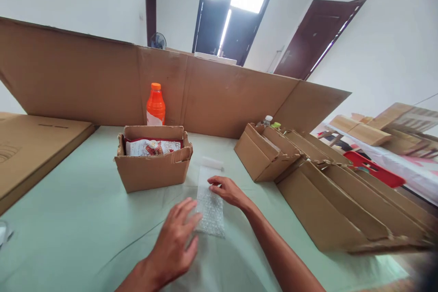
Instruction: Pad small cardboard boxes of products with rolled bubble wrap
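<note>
A clear bubble wrap bag (210,216) lies flat on the pale green tabletop (78,223), its narrow flap pointing away from me. Over its right edge is my right hand (227,190), fingers loosely curved and apart; whether the fingertips touch the plastic I cannot tell. My left hand (178,237) hovers at the bag's near left side, slightly blurred, with fingers spread and nothing in them. Just beyond the hands stands a small cardboard box (153,173) holding a white and red printed packet (153,147).
An orange bottle (156,107) stands behind the small box, against an upright cardboard screen (222,91). More open cardboard boxes (318,210) line the right side, one with bottle caps (268,119) showing. A large flat carton (37,146) lies at left.
</note>
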